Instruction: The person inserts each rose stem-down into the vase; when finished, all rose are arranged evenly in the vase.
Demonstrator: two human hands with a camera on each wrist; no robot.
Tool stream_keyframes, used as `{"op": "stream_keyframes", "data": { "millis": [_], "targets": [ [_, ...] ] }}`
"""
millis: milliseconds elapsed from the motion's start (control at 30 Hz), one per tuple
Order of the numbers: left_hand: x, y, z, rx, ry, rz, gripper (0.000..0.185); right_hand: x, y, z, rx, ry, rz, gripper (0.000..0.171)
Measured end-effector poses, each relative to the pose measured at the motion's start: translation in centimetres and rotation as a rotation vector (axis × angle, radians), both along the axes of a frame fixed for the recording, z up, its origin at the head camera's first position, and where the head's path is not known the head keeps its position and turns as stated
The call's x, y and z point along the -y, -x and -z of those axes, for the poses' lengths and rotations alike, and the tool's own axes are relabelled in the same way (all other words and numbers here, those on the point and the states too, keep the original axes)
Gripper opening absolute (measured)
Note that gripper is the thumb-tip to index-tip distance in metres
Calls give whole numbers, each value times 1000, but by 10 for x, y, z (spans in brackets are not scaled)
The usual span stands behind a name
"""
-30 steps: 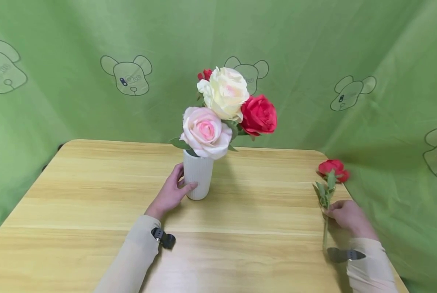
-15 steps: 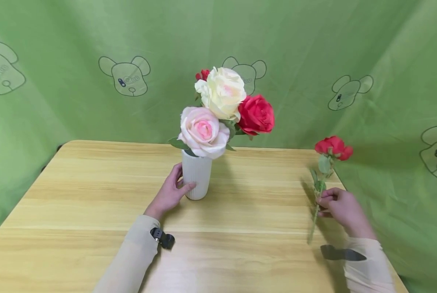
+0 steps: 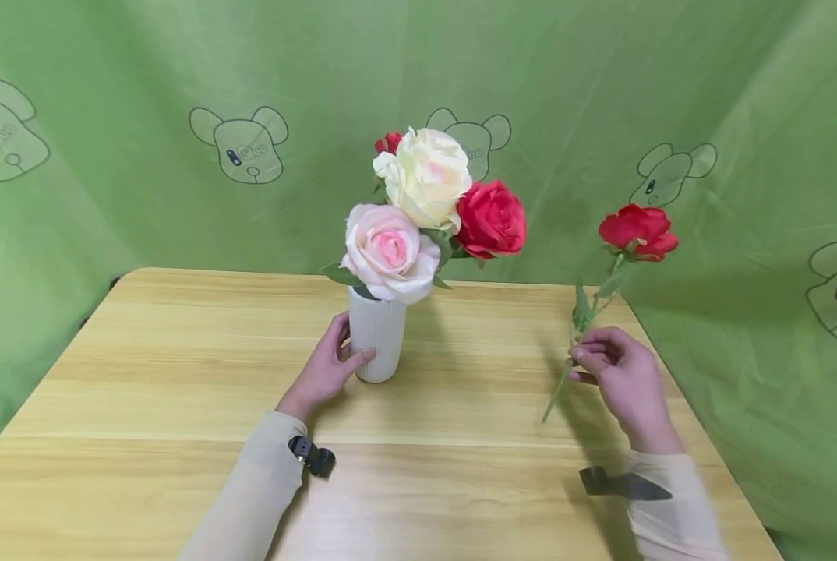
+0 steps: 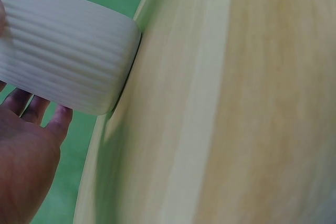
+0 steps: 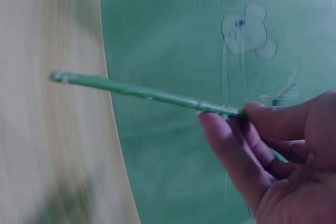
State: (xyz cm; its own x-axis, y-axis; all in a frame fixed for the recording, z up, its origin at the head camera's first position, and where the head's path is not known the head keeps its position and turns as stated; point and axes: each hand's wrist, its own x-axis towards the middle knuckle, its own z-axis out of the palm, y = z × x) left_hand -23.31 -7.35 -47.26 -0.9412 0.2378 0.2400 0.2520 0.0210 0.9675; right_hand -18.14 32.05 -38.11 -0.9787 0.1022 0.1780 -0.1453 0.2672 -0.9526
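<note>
This looks like a staged recording corner, not a lived-in room: a green cloth backdrop (image 3: 145,202) printed with outline cartoon bear heads (image 3: 239,144) hangs in folds close behind the far edge and down past both side edges of a light wood-grain worktop (image 3: 180,389). The cloth hides every wall and fitting. A white ribbed vase (image 3: 377,336) of artificial roses (image 3: 429,206) stands near the middle of the worktop's far edge

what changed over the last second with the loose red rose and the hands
The right hand, pinching the red rose by its stem, lifted it off the table and carried it up and left. The left hand kept holding the white vase; its flowers did not move.
</note>
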Motion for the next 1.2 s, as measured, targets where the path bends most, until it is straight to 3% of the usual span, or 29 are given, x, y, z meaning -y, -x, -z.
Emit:
{"op": "stream_keyframes", "data": {
  "millis": [100,633,867,1200],
  "targets": [
    [0,0,1,4,-1,1,68,15,1,-4,-45,70,-19,23],
    [-2,2,3,10,-19,-2,68,86,10,-24,-295,223,-111,18],
    [-1,2,2,6,-8,-5,68,113,15,-35,-463,350,-166,14],
    [0,-1,0,19,14,-18,71,140,13,-52,-636,480,-131,15]
  ]
}}
